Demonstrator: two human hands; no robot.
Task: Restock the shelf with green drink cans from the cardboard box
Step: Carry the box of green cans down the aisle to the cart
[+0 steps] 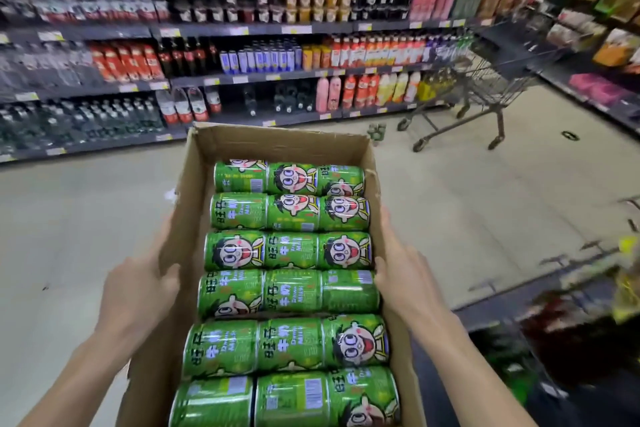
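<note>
Your left hand [138, 291]: low on the left of the frame, you hold the cardboard box [277, 144] by its left wall, thumb hooked over the rim, fingers [165, 229] straight along the outside.
Your right hand [405, 274]: mirrored on the right wall, thumb tip at the rim beside the third row of cans, fingers stretched forward along the cardboard.
Box: open-topped, brown, running up the centre of the frame from the bottom edge to mid-height, carried between your two hands above the floor [69, 236].
Box contents: green drink cans [291, 291] lying on their sides, packed tight and touching, each printed with a cartoon face or white lettering.
Count in box: six rows visible, three cans across each, so eighteen on the top layer; the nearest row is cut by the bottom edge, and you cannot tell whether more lie beneath.
Lower right: dark shelving with blurred goods, too smeared to name.
Floor ahead: pale, and just beyond the box's far right corner a small cluster of green cans [376, 131] stands on it; their number is too blurred to count.
Trolley [485, 94]: one wire shopping trolley, right of centre, past that cluster.
Far shelf [242, 80]: across the top of the frame, five tiers of bottles and cans in red, orange, blue, pink and dark colours.
</note>
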